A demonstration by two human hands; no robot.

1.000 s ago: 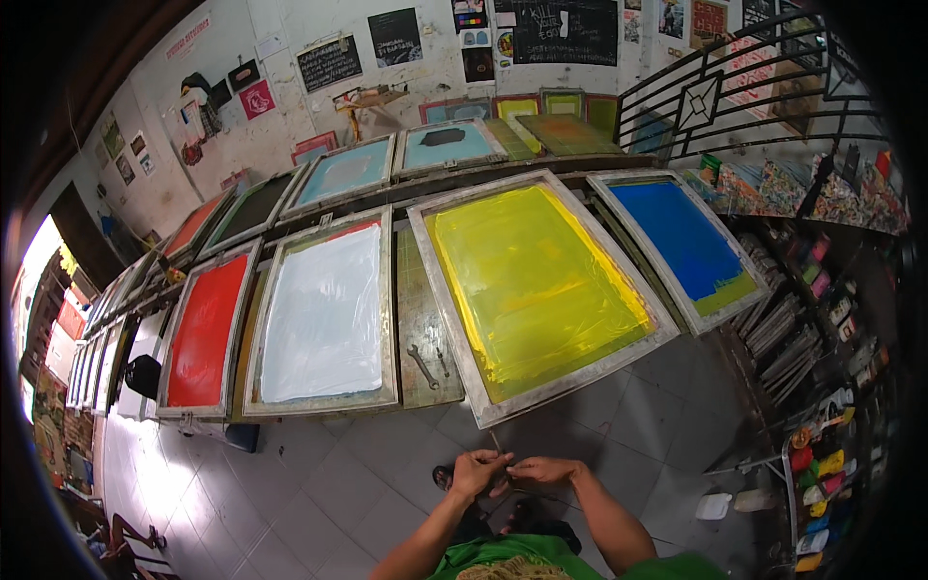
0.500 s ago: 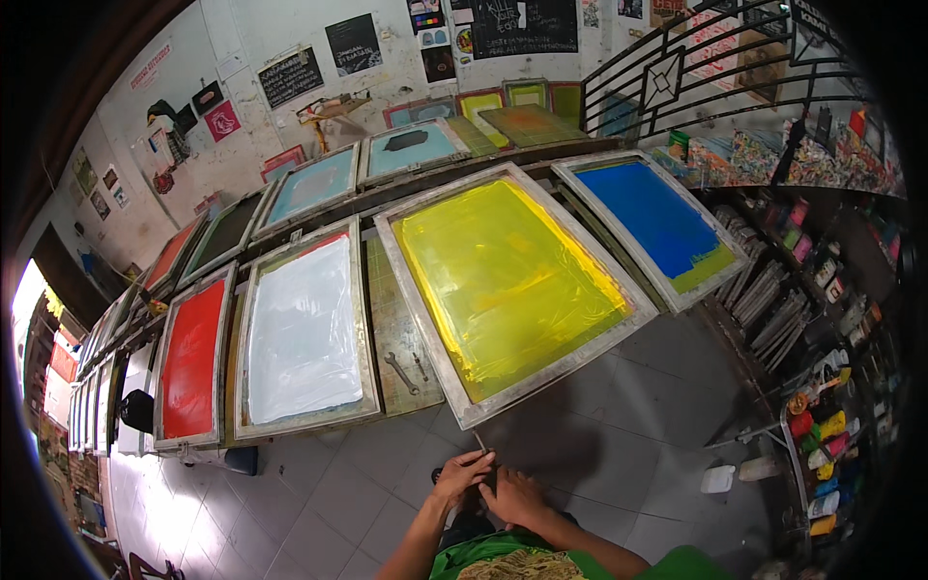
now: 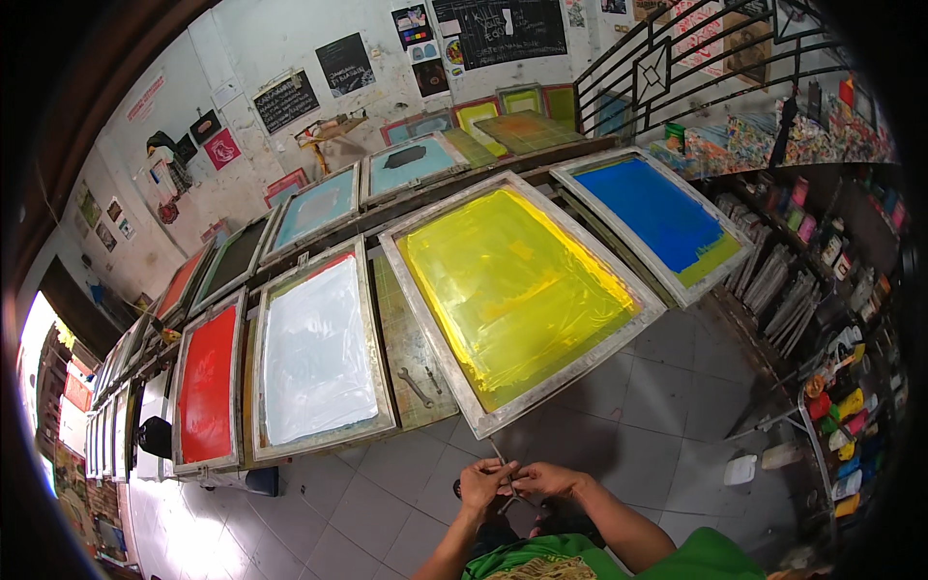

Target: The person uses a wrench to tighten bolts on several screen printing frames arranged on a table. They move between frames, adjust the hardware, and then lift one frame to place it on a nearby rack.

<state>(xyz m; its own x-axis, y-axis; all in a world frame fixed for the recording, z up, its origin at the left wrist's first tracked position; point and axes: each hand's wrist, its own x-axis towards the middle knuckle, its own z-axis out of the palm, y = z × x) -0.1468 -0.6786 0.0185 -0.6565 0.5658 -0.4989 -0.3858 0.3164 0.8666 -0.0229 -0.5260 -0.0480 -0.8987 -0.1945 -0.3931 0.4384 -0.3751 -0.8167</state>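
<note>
Close in front of me, my left hand (image 3: pixel 483 485) pinches a thin metal rod (image 3: pixel 498 450) whose upper end points at the near corner of the wooden screen frame (image 3: pixel 480 420). My right hand (image 3: pixel 547 480) is closed against the fingers of the left, around the lower part of the rod. Thin metal pieces show below the fingers; their shape is unclear. The frame holds a mesh covered in yellow ink (image 3: pixel 517 290). It juts out past its neighbours, with its near corner just above my hands.
Left of it, a wrench (image 3: pixel 417 387) lies on a stained board. Screens with white ink (image 3: pixel 321 353) and red ink (image 3: pixel 207 387) stand further left, one with blue ink (image 3: pixel 648 217) to the right. Paint containers (image 3: pixel 846 425) crowd the right shelf; grey tiles (image 3: pixel 387 493) lie below.
My right hand has risen and come to the left hand, its fingers now closed at the rod. The view has shifted slightly, and the screens appear to stay in place.
</note>
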